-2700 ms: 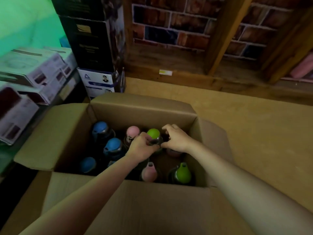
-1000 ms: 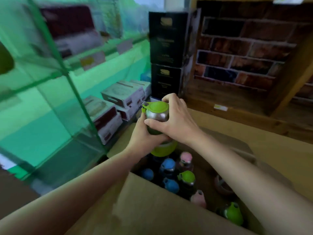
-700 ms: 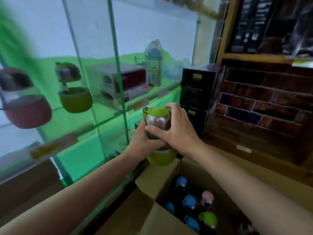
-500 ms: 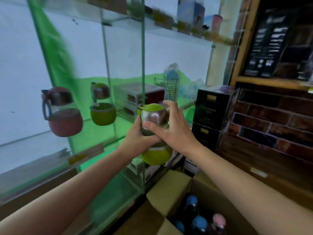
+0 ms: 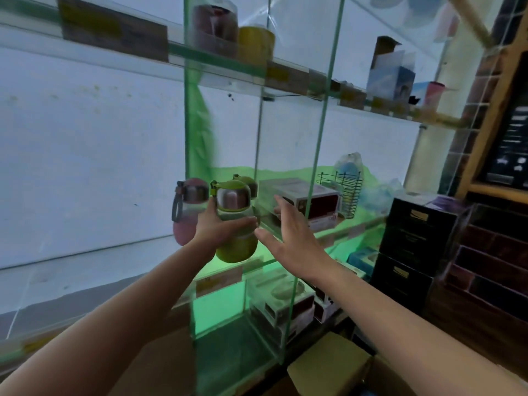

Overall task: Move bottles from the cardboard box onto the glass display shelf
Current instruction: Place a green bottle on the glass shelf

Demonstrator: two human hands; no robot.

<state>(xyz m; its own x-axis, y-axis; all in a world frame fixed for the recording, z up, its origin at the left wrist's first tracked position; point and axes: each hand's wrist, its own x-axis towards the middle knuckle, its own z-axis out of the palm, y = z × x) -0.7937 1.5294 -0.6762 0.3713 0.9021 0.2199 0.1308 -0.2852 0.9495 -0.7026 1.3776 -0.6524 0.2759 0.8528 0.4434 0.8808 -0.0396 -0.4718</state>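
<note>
Left hand (image 5: pixel 218 228) raised at arm's length, grip wrapped round the green bottle (image 5: pixel 235 224), held at the glass shelf (image 5: pixel 265 262) edge beside the pink bottle (image 5: pixel 188 210). Right hand (image 5: pixel 288 235) just right, fingers spread, holding nothing.

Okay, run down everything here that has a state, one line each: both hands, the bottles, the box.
Left hand: grips the green bottle.
Right hand: open, off the bottle.
Green bottle: upright, lid closed, held at the glass shelf.
Pink bottle: upright, lid closed.
Cardboard box: flaps open.
</note>
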